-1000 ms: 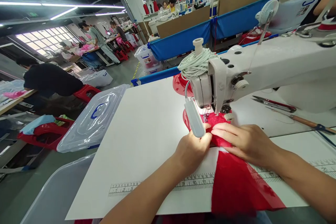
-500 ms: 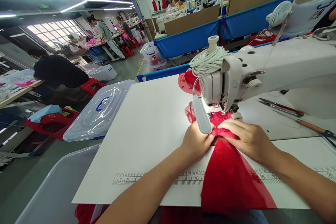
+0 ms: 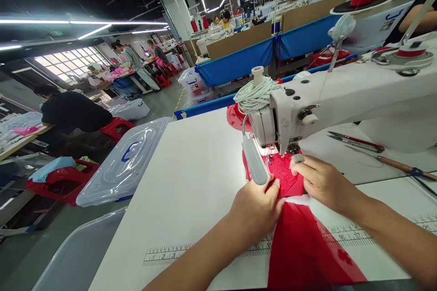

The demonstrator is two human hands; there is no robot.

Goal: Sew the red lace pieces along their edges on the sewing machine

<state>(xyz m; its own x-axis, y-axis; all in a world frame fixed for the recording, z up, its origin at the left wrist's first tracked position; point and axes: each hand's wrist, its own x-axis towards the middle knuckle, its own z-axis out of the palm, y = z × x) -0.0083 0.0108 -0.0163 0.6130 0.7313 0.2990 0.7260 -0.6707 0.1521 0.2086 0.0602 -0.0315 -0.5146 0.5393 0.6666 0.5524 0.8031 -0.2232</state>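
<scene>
A red lace fabric piece (image 3: pixel 286 177) lies under the presser foot of a white sewing machine (image 3: pixel 327 100). My left hand (image 3: pixel 256 202) pinches its near left edge between thumb and fingers, partly behind the grey lamp (image 3: pixel 255 161). On the right side of the lace, close to the needle, my right hand (image 3: pixel 326 182) grips the edge with thumb and fingertips. A second red fabric panel (image 3: pixel 303 245), sheer along its right side, stretches from below my hands to the table's front edge. More red sheer cloth (image 3: pixel 237 117) shows behind the machine head.
Thread snips (image 3: pixel 357 142) and wooden-handled scissors (image 3: pixel 398 163) lie right on the white table (image 3: pixel 184 182), which has a printed ruler (image 3: pixel 164 256). A clear lidded box (image 3: pixel 126 159) stands left. Pale cord (image 3: pixel 257 94) sits atop the machine. Other people work farther back.
My hands have moved apart, the right one up toward the needle. The lace, bunched between them before, now lies spread flat. The whole view has shifted slightly.
</scene>
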